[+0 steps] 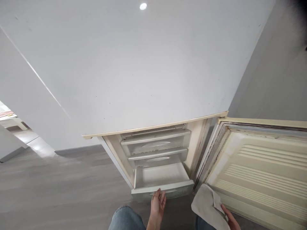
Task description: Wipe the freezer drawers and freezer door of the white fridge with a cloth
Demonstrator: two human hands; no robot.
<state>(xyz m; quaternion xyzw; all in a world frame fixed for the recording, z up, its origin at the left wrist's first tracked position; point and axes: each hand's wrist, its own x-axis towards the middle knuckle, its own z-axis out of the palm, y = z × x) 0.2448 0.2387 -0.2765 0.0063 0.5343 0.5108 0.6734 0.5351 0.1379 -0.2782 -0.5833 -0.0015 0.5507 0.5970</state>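
At the bottom centre of the head view, the left hand (157,203) is open, its fingertips touching the front lip of the bottom drawer (163,188), which is pulled out of the fridge (144,80). At lower right, the right hand (230,218) is closed around a grey cloth (207,206) beside the open door (261,166). A level, centred hold on the lip should keep the drawer from jamming.
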